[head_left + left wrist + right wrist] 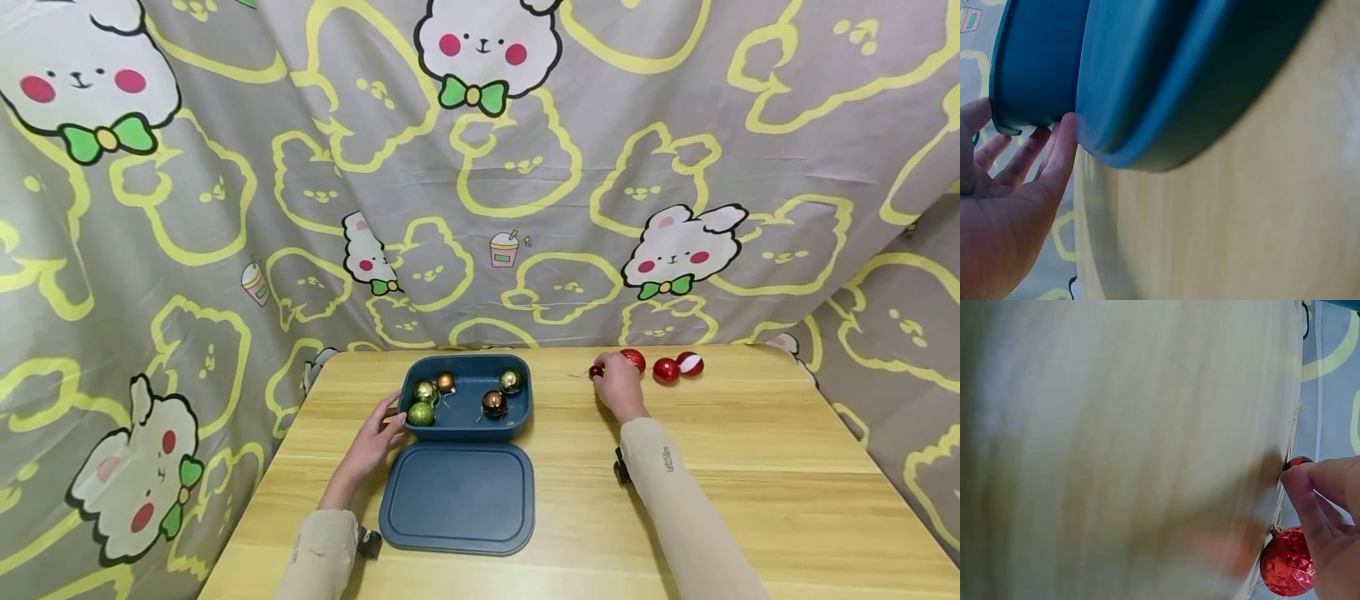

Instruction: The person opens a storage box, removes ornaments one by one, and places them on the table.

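My left hand [378,437] rests against the left end of a blue rectangular box [465,432], its fingers touching the outer wall near the rim and base. Inside the box lie several Christmas baubles, among them a green bauble [421,413] and a brown bauble [494,403]. At the table's far side, my right hand [621,385] pinches a small dark red bauble [1298,462] between thumb and fingertip. Just beside that hand sits a larger faceted red bauble [1286,562] with a thin gold string, partly covered by the hand in the head view.
A blue lid [457,498] lies flat in front of the box. Right of my right hand are a shiny red bauble [666,371] and a red-and-white bauble [690,363]. A patterned curtain [480,292] hangs behind the wooden table [757,483].
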Demonstrator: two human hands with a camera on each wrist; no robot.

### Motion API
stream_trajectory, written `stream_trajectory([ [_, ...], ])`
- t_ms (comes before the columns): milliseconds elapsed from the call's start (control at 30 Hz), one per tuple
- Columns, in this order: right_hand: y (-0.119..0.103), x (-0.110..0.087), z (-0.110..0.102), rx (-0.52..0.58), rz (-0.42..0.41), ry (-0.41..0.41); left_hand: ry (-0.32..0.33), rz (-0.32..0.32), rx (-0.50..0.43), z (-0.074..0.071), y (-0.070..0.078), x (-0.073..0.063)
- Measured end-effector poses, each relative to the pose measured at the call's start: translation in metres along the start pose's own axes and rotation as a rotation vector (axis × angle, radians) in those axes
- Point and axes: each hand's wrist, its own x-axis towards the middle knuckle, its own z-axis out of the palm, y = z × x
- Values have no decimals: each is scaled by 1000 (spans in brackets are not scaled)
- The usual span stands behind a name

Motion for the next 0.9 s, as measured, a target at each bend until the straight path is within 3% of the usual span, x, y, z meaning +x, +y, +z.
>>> stream_trajectory([
  [500,-4,0,-4,7,-21,27,-3,-2,-3,1,-1,0],
  [900,-41,0,-13,224,-41,65,5,-3,3,1,1,-2],
])
